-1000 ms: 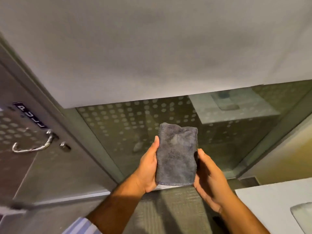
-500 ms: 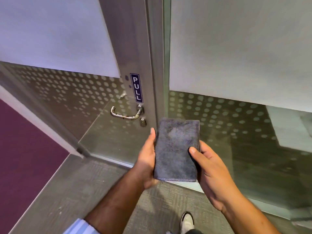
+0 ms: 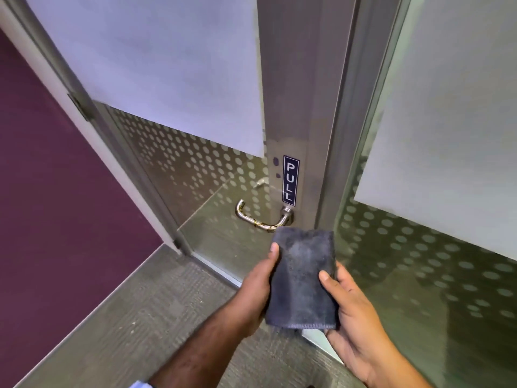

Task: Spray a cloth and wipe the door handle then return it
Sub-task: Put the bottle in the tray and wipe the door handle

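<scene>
A folded dark grey cloth [image 3: 303, 278] is held flat between both hands in front of me. My left hand [image 3: 258, 289] grips its left edge with the thumb on top. My right hand [image 3: 349, 306] supports its right side, thumb pressed on the cloth. Just above the cloth's top edge, the metal lever door handle [image 3: 258, 221] sticks out from the door's metal stile, under a blue "PULL" sign [image 3: 291, 180]. The cloth's upper edge nearly overlaps the handle's base. No spray bottle is in view.
The glass door [image 3: 173, 79] has a frosted band and a dotted pattern. A fixed glass panel [image 3: 436, 135] with the same pattern stands to the right. A purple wall [image 3: 50, 177] lies to the left. Grey carpet [image 3: 134, 326] covers the floor.
The view has swung from the glass panel to the door and closed in. The handle now sits just above the cloth. Both hands keep hold of the cloth.
</scene>
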Available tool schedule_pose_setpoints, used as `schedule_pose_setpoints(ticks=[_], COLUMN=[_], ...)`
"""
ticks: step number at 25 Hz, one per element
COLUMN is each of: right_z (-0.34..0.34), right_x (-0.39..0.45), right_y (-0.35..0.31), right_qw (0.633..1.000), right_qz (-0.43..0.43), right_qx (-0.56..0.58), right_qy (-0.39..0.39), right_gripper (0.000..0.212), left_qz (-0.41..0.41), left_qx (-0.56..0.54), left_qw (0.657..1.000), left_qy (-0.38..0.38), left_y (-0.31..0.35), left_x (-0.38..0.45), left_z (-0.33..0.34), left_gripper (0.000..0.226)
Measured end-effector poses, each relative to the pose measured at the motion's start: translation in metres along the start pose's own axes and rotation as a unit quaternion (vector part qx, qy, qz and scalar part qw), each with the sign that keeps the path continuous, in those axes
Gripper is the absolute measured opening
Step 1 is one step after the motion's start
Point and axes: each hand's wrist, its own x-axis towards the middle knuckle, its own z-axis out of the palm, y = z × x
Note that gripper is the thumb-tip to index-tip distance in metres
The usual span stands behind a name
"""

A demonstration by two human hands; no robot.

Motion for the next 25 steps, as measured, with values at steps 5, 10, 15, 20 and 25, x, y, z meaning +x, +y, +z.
schedule_pose_setpoints(ticks=[5,10,15,20,25], right_z=[-0.003,-0.009,0.006,0.038,0.073], right_x=[0.024,0.035,0.046,0.051,0.068], right_y=[-0.009,-0.007,0.015,0.041,0.079], right_qw=[0.989,0.981,0.998,0.994,0.899], right_qz=[0.12,0.153,0.044,-0.097,-0.256], right_qx=[0.047,0.045,0.024,-0.02,-0.195], right_qy=[-0.073,-0.114,-0.043,0.046,0.296], right_gripper=[0.048,0.075,0.04,0.032,0.031], left_qz=[0.009,-0.034,-0.105,-0.119,-0.155], left_qx=[-0.04,-0.069,-0.105,-0.074,0.062], left_qw=[0.998,0.994,0.975,0.965,0.945], left_qy=[-0.037,-0.077,-0.164,-0.219,-0.282], left_y=[0.014,0.022,0.025,0.031,0.041], left_x=[0.01,0.024,0.047,0.08,0.109], left_z=[-0.012,-0.03,-0.043,-0.081,-0.15], left_gripper=[0.054,0.061,0.063,0.062,0.052])
